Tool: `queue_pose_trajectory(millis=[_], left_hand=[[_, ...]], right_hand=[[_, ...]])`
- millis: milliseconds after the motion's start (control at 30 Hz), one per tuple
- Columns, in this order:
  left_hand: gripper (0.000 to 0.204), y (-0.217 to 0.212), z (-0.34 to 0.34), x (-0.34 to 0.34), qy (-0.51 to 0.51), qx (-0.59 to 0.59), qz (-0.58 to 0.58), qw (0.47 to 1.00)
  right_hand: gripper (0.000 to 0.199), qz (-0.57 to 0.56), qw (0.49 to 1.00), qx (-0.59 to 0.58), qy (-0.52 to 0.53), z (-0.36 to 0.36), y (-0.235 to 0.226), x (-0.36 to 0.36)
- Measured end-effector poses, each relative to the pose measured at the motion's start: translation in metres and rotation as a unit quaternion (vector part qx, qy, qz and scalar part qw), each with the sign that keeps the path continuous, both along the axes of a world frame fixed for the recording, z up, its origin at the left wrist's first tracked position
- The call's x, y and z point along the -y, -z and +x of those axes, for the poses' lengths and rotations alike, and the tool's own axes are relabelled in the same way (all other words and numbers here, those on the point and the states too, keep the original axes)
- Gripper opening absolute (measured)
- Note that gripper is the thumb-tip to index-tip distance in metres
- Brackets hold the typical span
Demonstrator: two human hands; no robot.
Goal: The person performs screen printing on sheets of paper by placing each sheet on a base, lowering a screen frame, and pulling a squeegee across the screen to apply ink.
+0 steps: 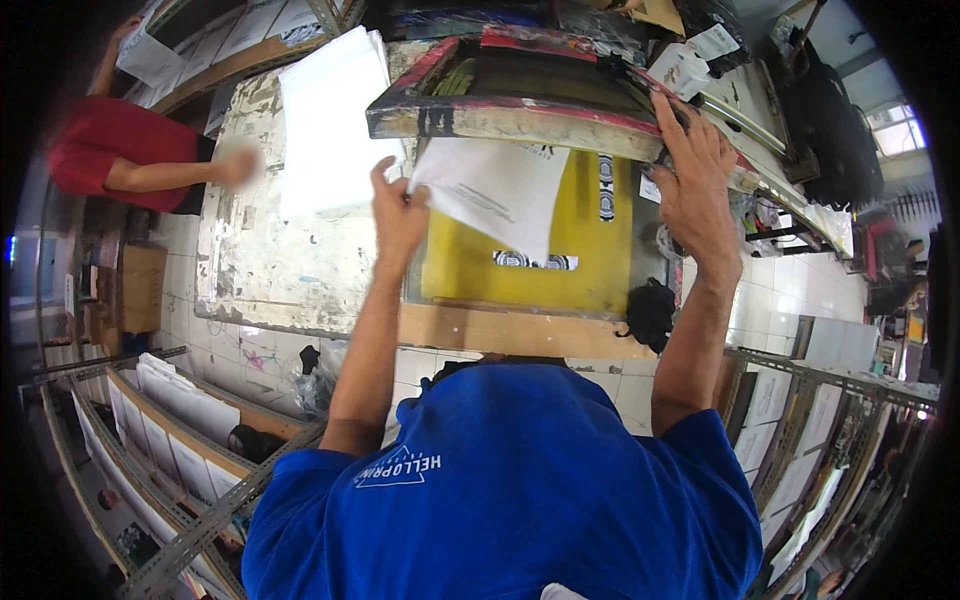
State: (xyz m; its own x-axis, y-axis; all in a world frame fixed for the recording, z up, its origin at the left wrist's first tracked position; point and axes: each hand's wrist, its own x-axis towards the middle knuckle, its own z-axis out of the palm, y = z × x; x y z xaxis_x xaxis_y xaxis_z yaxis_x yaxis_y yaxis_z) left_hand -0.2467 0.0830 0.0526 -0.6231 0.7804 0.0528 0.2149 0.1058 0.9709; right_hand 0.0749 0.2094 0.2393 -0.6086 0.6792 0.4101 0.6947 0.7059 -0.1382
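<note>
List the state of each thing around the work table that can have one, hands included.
Left hand: pinching the printed sheet's left edge.
Right hand: gripping the screen frame's near right corner.
Printed sheet: over the yellow board, partly covered by the frame.
Screen frame: near edge raised above the board.
Yellow board: flat, partly covered.
White sheets: loosely stacked, unevenly aligned.
Black bundle: crumpled.

White lettering (400, 468) on a blue shirt (520, 500), dark print (485, 202) on a white sheet (500, 170), its small lines unreadable
</note>
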Motion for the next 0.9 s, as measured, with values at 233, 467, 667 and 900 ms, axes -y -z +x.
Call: queue_pose_trajectory(millis=[233,467,667,900], left_hand=[[0.063,0.002,-0.144,0.069,-0.087,-0.047,-0.003,0.995],[0.061,0.031,-0.259,0.163,-0.256,-0.063,-0.068,0.962],[0.069,0.07,-0.32,0.219,-0.37,-0.06,-0.141,0.916],[0.035,0.086,-0.272,0.178,-0.506,-0.314,-0.166,0.786]], right_hand=[[0.081,-0.023,1.0,-0.002,0.011,0.0,-0.004,0.006],[0.083,-0.023,1.0,-0.002,0.02,0.0,0.004,0.004],[0.084,-0.039,0.999,0.011,0.033,0.0,0.003,0.004],[0.088,-0.028,0.998,0.016,0.051,0.003,0.003,0.004]])
